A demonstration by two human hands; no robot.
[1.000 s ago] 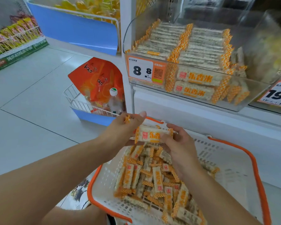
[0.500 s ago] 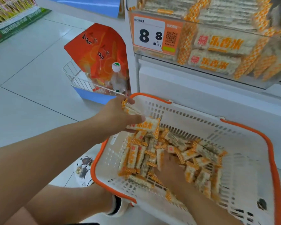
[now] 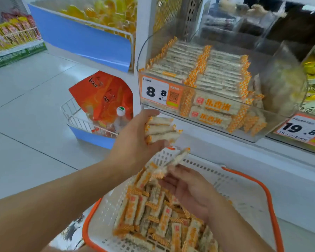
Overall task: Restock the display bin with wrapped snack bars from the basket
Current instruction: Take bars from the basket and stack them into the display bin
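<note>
The left hand (image 3: 135, 142) grips a stack of three bars (image 3: 161, 130) just below the bin (image 3: 273, 124), its fingers curled round them. Beneath it, the right hand (image 3: 191, 191) pinches one bar (image 3: 173, 160) at its fingertips, tilted up over the basket (image 3: 267, 195). More bars lie heaped in the basket, and neat rows fill the bin behind its price tag (image 3: 158, 92).

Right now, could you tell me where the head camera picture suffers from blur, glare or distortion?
Head view: the right hand and its single snack bar are motion-smeared; the clear display bin wall is hazy with reflections; wide-angle bending curves shelf edges; the left hand's stack of bars stays fairly sharp.
</note>
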